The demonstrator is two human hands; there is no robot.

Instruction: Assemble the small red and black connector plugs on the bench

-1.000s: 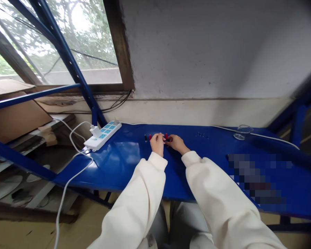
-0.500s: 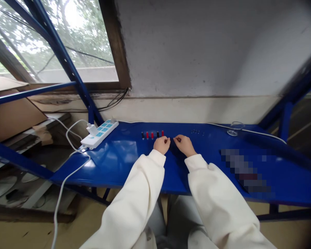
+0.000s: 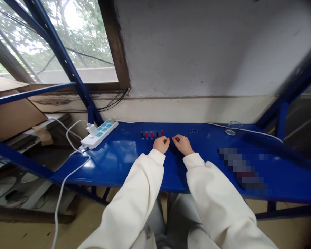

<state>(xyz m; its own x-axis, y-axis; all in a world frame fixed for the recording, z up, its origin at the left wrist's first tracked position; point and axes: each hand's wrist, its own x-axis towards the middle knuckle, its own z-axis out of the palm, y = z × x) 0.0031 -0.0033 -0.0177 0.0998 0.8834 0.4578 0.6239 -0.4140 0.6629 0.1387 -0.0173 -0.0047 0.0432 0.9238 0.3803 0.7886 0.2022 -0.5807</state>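
Observation:
Both my hands are over the blue table (image 3: 119, 169), close together with a small gap between the fingertips. My left hand (image 3: 161, 144) is closed in a pinch, and what it may hold is too small to make out. My right hand (image 3: 183, 144) is pinched too, its contents hidden by the fingers. Just beyond my left hand stands a row of small red and black cylinders, among them a black one (image 3: 142, 135) and a red one (image 3: 146, 135). Past my right hand, several tiny pale pieces (image 3: 194, 131) are lined up on the tabletop.
A white power strip (image 3: 100, 134) with a plug and cable lies at the left end. Toward the back right is a clear round container (image 3: 232, 128), beside a white cable along the wall. A blurred-out dark object (image 3: 242, 169) rests at the right. Blue frame posts flank the table.
The view has shifted very slightly. Both hands keep their pinched pose close together, and the things on the table stay where they were.

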